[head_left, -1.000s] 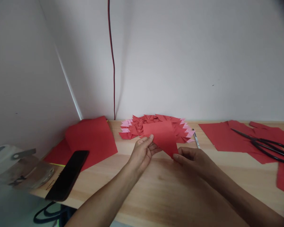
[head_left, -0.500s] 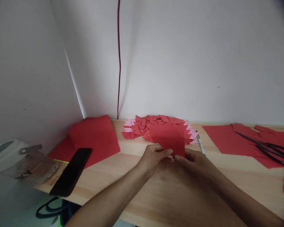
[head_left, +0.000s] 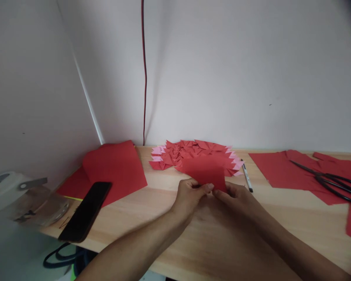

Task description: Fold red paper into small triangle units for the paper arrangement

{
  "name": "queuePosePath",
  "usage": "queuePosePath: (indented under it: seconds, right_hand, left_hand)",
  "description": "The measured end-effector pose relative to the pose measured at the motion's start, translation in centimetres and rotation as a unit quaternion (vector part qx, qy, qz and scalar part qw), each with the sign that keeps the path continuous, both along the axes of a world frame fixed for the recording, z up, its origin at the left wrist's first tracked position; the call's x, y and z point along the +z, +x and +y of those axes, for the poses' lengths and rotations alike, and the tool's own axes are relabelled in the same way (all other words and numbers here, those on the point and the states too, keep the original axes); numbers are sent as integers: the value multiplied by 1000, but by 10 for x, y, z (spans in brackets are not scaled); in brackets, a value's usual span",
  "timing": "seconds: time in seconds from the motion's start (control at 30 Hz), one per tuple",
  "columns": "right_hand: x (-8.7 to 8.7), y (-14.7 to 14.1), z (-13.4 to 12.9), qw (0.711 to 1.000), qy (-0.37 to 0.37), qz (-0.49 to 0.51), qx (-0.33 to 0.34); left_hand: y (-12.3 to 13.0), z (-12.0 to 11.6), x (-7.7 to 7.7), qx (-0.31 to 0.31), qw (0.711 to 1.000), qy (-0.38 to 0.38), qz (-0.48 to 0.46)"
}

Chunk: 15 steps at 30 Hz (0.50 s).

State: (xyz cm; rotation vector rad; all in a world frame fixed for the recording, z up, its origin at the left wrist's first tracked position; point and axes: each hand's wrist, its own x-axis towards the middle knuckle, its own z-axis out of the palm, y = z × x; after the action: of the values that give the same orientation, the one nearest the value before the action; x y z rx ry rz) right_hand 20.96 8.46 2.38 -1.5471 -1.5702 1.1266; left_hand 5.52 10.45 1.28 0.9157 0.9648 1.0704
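A small piece of red paper (head_left: 206, 171) is raised above the table between my two hands. My left hand (head_left: 193, 193) pinches its lower edge with thumb and fingers. Close beside it, my right hand (head_left: 236, 197) is closed on the lower right corner of the same paper, and the two thumbs nearly meet. Behind the paper lies a cluster of folded red and pink paper pieces (head_left: 190, 147), partly hidden by it. The fingers beneath the paper are out of sight.
Red sheets (head_left: 117, 168) and a black phone (head_left: 86, 210) lie at left, near a clear plastic jug (head_left: 43, 207) with a white lid. A marker pen (head_left: 247, 176) lies right of the folded pieces. Black scissors (head_left: 333, 181) rest on red paper (head_left: 275, 169) at right. A cable (head_left: 145, 78) hangs along the wall.
The red paper leans slightly, its right side a little lower and further left. Both hands keep their grip. The whole view has shifted slightly.
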Motion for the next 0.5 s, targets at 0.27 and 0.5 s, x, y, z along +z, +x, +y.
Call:
queuePosePath:
  seconds: [0.27,0.5]
  right_hand:
    - [1,4,-1,1000,-19,-5,23]
    - [5,5,-4,998,-35,27,44]
  left_hand:
    - [-15,12,13,53,998,18,-2]
    - [-17,14,11,40,999,17,-10]
